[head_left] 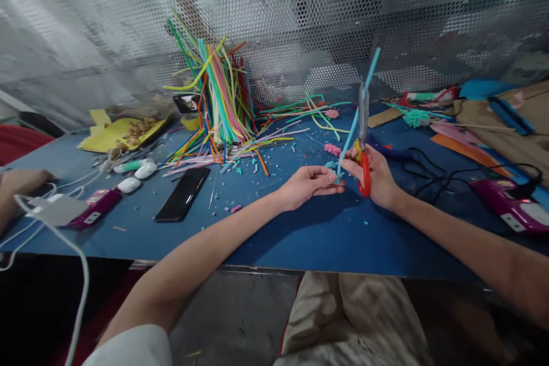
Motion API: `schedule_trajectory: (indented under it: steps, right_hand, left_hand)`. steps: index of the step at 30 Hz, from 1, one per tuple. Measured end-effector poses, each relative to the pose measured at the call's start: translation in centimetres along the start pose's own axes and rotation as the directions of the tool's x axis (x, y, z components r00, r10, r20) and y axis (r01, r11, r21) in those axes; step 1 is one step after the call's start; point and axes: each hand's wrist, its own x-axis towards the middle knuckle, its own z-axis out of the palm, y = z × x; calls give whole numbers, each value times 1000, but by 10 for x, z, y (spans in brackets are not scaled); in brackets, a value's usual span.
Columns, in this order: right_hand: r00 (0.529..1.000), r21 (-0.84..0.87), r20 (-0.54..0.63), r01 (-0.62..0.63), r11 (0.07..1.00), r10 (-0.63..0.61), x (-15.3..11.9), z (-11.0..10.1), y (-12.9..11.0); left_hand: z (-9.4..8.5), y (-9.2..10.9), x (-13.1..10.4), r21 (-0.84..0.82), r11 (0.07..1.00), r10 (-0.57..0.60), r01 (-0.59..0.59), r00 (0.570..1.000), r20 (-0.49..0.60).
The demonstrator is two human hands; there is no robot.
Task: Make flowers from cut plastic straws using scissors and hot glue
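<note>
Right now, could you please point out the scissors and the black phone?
Scissors (363, 123), head view: on the blades.
Black phone (182, 194), head view: middle of its upward face.

I can pass over the front of the surface (317, 246), between the forearms (231, 234). Beyond, the upright scissors (364, 120) and slanting blue pipe cleaner (353, 126) block me, backed by the perforated panel (274, 17).

- Left sleeve (131, 349): off-white, plain cloth, short, hem near elbow; seen below the tabletop's (295, 246) front edge, toward its left.
- Trousers (377, 314): beige, loose, soft creases; below the tabletop's front edge.
- Left forearm (231, 229), right forearm (463, 240): bare, slim.
- Left hand (303, 187), right hand (380, 174): ungloved, slender fingers.
</note>
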Motion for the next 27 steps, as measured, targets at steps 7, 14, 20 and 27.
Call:
schedule_trajectory:
  steps: [7, 14, 20, 27]
  right_hand:
    - [997, -50, -21, 67, 996, -68, -1, 6, -5]
    - [995, -107, -37, 87, 990, -91, -4, 7, -10]
    - [997, -120, 25, 77, 990, -75, -3, 3, -9]
    - [993, -214, 115, -14, 977, 39, 1, -5, -9]
  left_hand:
    - [1, 0, 0, -44, 999, -7, 7, 1000, -7]
    - [-1, -1, -1, -19, 1000, 6, -6, 1000, 0]
    - [-1, -1, -1, 16, 1000, -6, 6, 1000, 3]
    - [-1, 3, -2, 87, 996, 8, -3, 998, -61]
